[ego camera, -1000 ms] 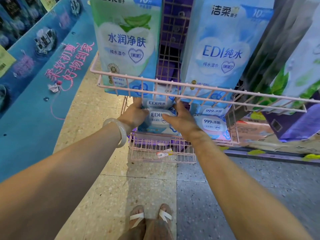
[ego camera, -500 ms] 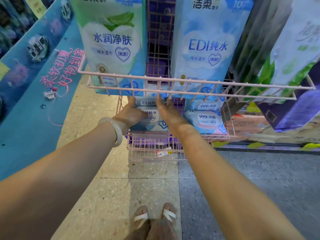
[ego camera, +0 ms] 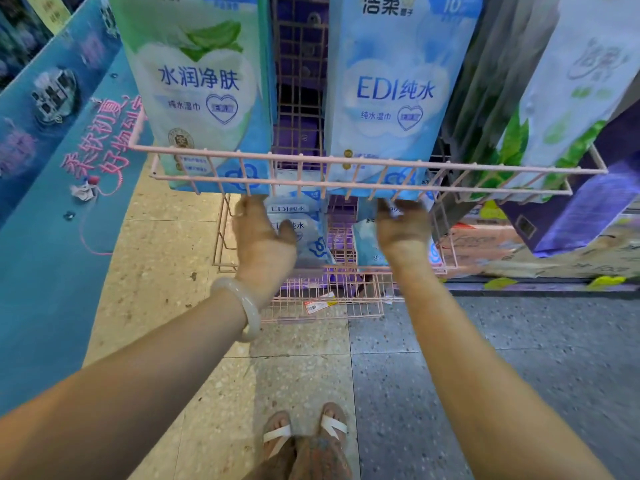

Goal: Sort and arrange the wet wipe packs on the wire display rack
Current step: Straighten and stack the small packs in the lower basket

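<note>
The pink wire rack has an upper shelf (ego camera: 346, 162) and a lower basket (ego camera: 329, 306). A large aloe wipe pack (ego camera: 197, 81) and a large EDI wipe pack (ego camera: 394, 91) stand on the upper shelf. Below it, my left hand (ego camera: 263, 237) holds a stack of small EDI packs (ego camera: 308, 233), thumb on the front. To the right, my right hand (ego camera: 401, 226) curls its fingers over the top of a small blue 999 pack (ego camera: 367, 240), hiding most of it. Both hands are blurred.
Green-leaf packs (ego camera: 571, 98) and purple packs (ego camera: 588, 209) lean at the right of the upper shelf. A blue display board (ego camera: 52, 220) slopes along the left. Cardboard boxes (ego camera: 485, 244) lie behind the basket. A price tag (ego camera: 318, 304) hangs on the basket front.
My right hand left the small EDI stack and moved right onto the 999 pack. My left hand stayed on the EDI stack. The camera came closer to the rack.
</note>
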The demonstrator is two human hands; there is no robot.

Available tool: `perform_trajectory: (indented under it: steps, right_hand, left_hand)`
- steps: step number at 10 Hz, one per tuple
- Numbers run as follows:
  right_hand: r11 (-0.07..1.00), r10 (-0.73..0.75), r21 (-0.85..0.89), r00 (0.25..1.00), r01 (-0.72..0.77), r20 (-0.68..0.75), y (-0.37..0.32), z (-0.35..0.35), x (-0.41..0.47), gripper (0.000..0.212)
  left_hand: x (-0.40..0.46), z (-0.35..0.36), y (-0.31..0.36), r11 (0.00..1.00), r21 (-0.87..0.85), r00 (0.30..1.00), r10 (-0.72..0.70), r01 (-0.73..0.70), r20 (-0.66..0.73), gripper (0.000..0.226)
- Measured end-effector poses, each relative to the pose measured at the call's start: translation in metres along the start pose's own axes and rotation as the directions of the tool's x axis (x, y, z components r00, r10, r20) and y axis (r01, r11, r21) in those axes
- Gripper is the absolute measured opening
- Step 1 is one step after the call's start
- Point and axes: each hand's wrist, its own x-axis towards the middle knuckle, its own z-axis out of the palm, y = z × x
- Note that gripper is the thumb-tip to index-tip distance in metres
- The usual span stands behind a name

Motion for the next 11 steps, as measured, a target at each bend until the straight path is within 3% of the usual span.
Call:
perform_trajectory:
  steps: [1,2,3,4,6,7,8,9,10,11]
  right_hand:
    - [0.985,0.008,-0.174,0.997,-0.021,-0.071,0.013,-0.038,0.027,0.035]
    - [0.978,0.045,-0.204,0.998,-0.035,0.046,0.018,-0.044,0.037,0.034]
    - [0.985,0.049,-0.171,0.997,-0.037,0.068,0.022,-0.044,0.037,0.033]
    - [0.992,0.089,-0.093,0.993,-0.081,0.082,0.022,-0.047,0.037,0.030]
    - [0.997,0.078,0.007,0.994,-0.079,0.081,0.024,-0.043,0.034,0.029]
    - [0.989,0.041,-0.147,0.989,-0.020,0.141,0.028,-0.040,0.036,0.018]
    - [0.977,0.064,-0.213,0.975,-0.017,0.214,0.026,-0.044,0.036,0.022]
    - [0.939,0.004,-0.340,0.982,0.061,0.189,0.032,-0.051,0.030,0.030]
    - [0.869,-0.050,-0.468,0.968,0.163,0.245,0.042,-0.049,0.006,0.050]
    - [0.706,-0.060,-0.656,0.945,0.268,0.322,0.053,-0.039,-0.010,0.061]
  left_hand:
    - [-0.016,0.021,0.016,0.994,-0.110,0.945,0.059,-0.025,0.321,0.047]
    - [-0.005,0.046,0.043,0.998,-0.031,0.800,-0.027,0.057,0.599,0.056]
    - [0.004,0.061,0.064,0.992,0.097,0.709,-0.126,0.081,0.694,0.049]
    - [0.003,0.067,0.079,0.988,0.144,0.729,-0.136,0.051,0.671,0.022]
    - [-0.004,0.074,0.079,0.905,0.371,0.776,-0.078,-0.209,0.626,0.035]
    - [0.004,0.074,0.076,0.958,0.260,0.782,-0.254,0.121,0.569,0.037]
    - [0.003,0.069,0.078,0.965,0.247,0.771,-0.222,0.087,0.597,0.038]
    - [-0.009,0.063,0.069,0.966,0.241,0.812,-0.065,-0.096,0.580,0.031]
    - [-0.018,0.036,0.037,0.954,0.271,0.923,0.012,-0.126,0.385,0.049]
    - [-0.007,0.007,-0.002,0.859,0.480,0.954,0.032,-0.179,0.299,0.056]
